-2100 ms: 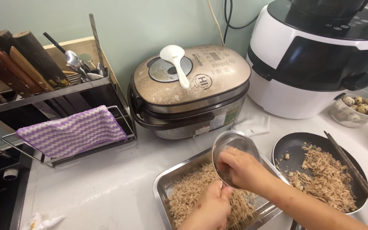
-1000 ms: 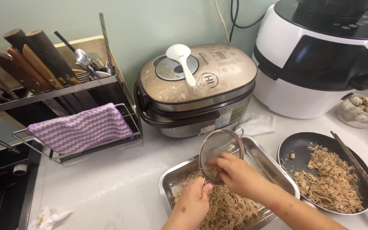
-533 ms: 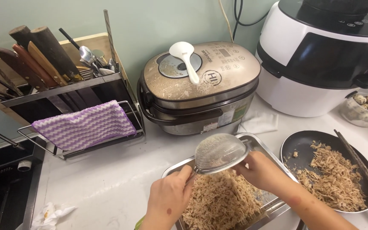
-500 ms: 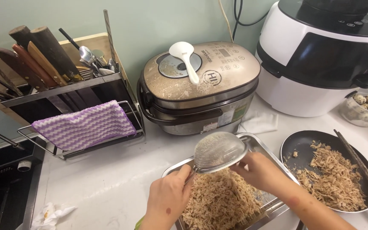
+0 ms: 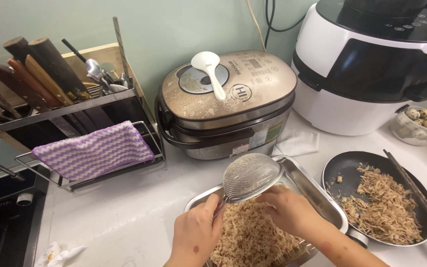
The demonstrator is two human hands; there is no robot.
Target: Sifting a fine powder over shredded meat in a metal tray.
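Strainer [image 5: 251, 176] sits tilted over the far-left edge of the tray [image 5: 317, 190], above the shredded meat [image 5: 253, 237]. Left hand [image 5: 196, 237] is closed around its handle; right hand [image 5: 287, 210] is curled against the rim (fingers partly hidden). Step in hand appears to be clearing the mesh into the tray. A firm tap or scrape would likely come next. Compared with two seconds ago, the strainer has passed from right hand to left and turned flatter. Pan [image 5: 376, 202] sits right.
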